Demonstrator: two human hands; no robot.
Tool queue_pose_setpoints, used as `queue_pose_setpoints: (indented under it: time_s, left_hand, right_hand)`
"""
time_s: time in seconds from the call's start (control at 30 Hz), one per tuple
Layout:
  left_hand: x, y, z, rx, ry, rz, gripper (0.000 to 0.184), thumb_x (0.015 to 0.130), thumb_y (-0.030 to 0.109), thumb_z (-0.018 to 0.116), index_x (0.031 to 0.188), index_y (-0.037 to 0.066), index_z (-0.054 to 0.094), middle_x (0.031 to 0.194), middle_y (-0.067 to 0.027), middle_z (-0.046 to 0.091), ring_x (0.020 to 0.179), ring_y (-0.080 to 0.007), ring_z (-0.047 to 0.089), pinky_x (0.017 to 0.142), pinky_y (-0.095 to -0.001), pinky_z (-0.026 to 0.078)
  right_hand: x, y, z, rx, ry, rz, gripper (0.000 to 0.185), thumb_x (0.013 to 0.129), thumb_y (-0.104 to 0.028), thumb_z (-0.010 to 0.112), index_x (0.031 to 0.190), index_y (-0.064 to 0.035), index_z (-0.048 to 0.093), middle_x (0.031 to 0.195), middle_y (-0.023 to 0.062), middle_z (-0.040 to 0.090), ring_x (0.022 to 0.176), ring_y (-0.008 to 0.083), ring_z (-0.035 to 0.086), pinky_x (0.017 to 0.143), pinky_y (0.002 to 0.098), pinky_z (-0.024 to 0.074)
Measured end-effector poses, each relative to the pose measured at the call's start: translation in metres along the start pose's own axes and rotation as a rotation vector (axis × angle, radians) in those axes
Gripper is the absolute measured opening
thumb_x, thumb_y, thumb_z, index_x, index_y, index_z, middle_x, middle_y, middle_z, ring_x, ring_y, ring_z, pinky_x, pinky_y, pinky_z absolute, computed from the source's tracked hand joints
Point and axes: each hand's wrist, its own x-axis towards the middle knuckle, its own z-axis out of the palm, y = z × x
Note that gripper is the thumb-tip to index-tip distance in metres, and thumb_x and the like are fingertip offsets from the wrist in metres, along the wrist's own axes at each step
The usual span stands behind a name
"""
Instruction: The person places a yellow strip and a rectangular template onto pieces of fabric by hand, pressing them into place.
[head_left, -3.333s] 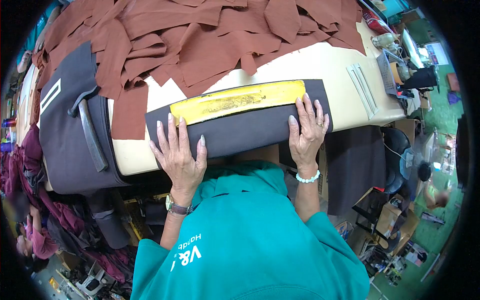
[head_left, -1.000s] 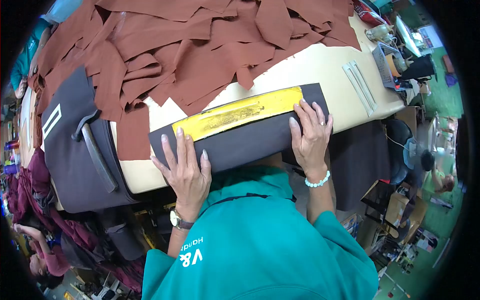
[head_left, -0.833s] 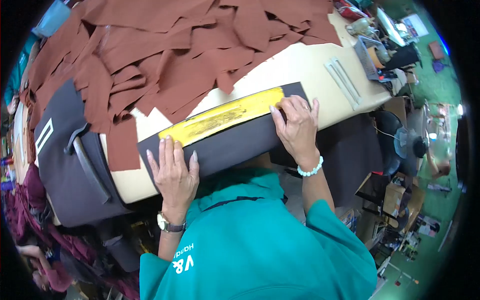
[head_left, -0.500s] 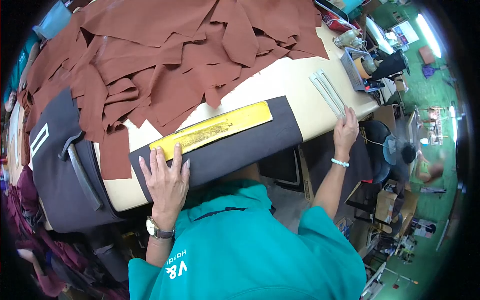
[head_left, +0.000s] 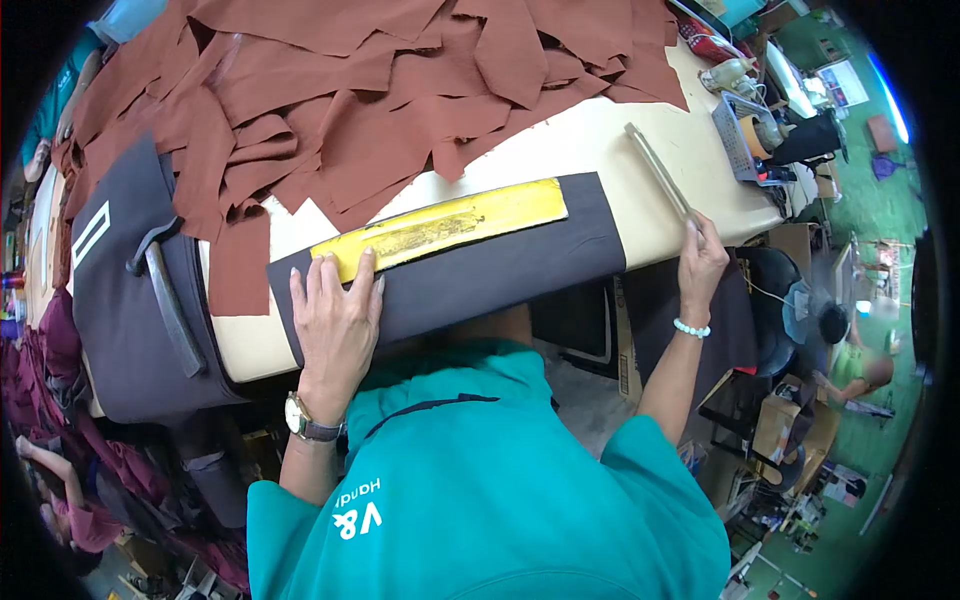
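Observation:
My left hand [head_left: 336,325] lies flat with fingers spread, its fingertips at the near edge of a long yellow strip [head_left: 440,225], worn and smudged in the middle. Under both is a folded piece of dark fabric [head_left: 480,270] along the table's near edge. At the right, my right hand [head_left: 704,262] is closed on the near end of a narrow, pale green slotted template [head_left: 660,174]. That template is tipped up, so mostly its thin side shows.
Reddish-brown fabric pieces [head_left: 390,100] cover the table's far side. A hammer [head_left: 172,300] and a white slotted piece [head_left: 91,236] lie on dark fabric at left. A grey basket [head_left: 735,140] stands at the right corner. Other people [head_left: 865,375] are nearby.
My right hand has tilted the slotted template, turning its face from flat view to nearly edge-on. My left hand still rests by the yellow strip. The whole view has shifted slightly.

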Motion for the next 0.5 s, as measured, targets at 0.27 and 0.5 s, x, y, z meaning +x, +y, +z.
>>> queue_pose_setpoints:
  time_s: [0.27,0.5]
  left_hand:
    - [-0.001,0.001,0.002,0.039,0.021,-0.004,0.036,0.087,0.025,0.057,0.121,0.013,0.057,0.106,-0.0183,0.052,0.101,-0.0316,0.051,0.094,-0.0484,0.037]
    - [0.000,0.000,0.000,0.014,0.009,-0.001,0.034,0.088,0.024,0.056,0.120,0.012,0.058,0.101,-0.0165,0.051,0.099,-0.0311,0.051,0.093,-0.0475,0.038]
  right_hand:
    - [0.008,0.001,0.003,0.042,-0.092,0.184,0.026,0.098,-0.021,0.040,0.097,-0.0006,0.057,0.082,0.0181,0.062,0.074,0.0268,0.060,0.068,0.0350,0.0451]
    - [0.026,0.015,0.014,0.642,0.036,0.276,0.024,0.097,-0.021,0.047,0.095,0.0002,0.058,0.090,0.0046,0.063,0.085,0.0115,0.057,0.079,0.0242,0.0447]
